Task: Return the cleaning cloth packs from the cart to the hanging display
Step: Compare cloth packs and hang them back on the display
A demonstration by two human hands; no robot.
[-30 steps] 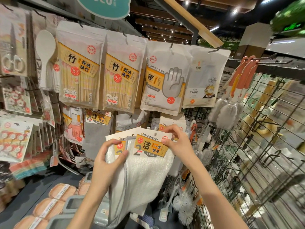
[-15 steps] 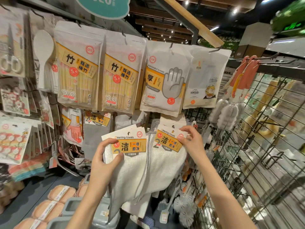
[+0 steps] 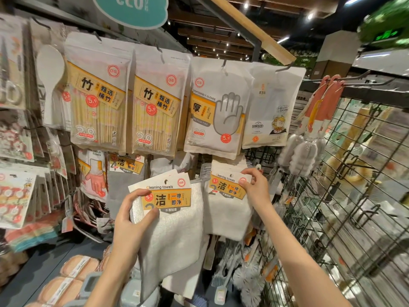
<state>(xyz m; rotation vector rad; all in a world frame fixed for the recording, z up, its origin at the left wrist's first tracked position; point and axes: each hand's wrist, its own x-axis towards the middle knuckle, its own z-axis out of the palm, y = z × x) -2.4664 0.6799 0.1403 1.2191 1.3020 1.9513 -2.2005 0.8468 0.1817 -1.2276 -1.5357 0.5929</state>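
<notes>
- Head view: the left hand [image 3: 130, 220] grips a white cleaning cloth pack with a yellow card header [image 3: 168, 209] at its left edge, thumb across the label, held free in front of the display.
- The right hand [image 3: 254, 189] pinches the header corner of a second white cleaning cloth pack [image 3: 228, 200], up against the stack of white packs on the black wire hanging display [image 3: 256, 156].
- A clear disposable-glove bag [image 3: 217, 109] hangs just above.
</notes>
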